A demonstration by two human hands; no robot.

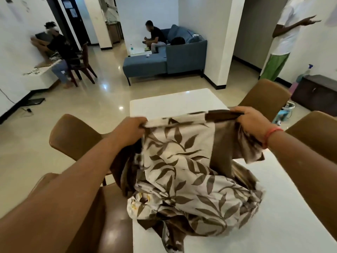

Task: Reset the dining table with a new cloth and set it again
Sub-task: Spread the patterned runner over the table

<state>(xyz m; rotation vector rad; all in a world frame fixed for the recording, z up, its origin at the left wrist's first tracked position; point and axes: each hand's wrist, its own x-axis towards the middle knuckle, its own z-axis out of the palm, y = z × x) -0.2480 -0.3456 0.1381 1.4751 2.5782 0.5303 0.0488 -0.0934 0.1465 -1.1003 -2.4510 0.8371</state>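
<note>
— Glossy beige floor tiles (109,99) are reflecting the ceiling lights, and a white dining table (175,102) is running away from the camera through the middle of the room. What is sitting on it?

— A cream cloth (184,161) printed with brown leaves is lying bunched on the near half of the tabletop, spilling over its left edge. The far end of the tabletop is showing bare white.

— What are the hands doing?

— Both are gripping the cloth's upper hem and lifting it off the surface. The left hand (130,127) is curling its fingers round the hem above the left edge of the table. The right hand (252,119) is clutching a dark brown band of the same hem nearer the right edge, and a red thread (271,133) is circling that wrist. The stretch of cloth between the hands is hanging fairly taut, while the rest is sagging in folds onto the tabletop.

— Any marks on the cloth?

— Yellowish stains are showing on a crumpled fold near the left edge.

— And around the table?

— Brown chairs (73,136) are standing along both long sides. Beyond the far end, a blue sofa (164,61) is holding a seated person, another person is sitting on a chair by the left wall, and a third in green trousers (273,66) is standing at the right. A dark cabinet (315,92) is standing against the right wall.
</note>
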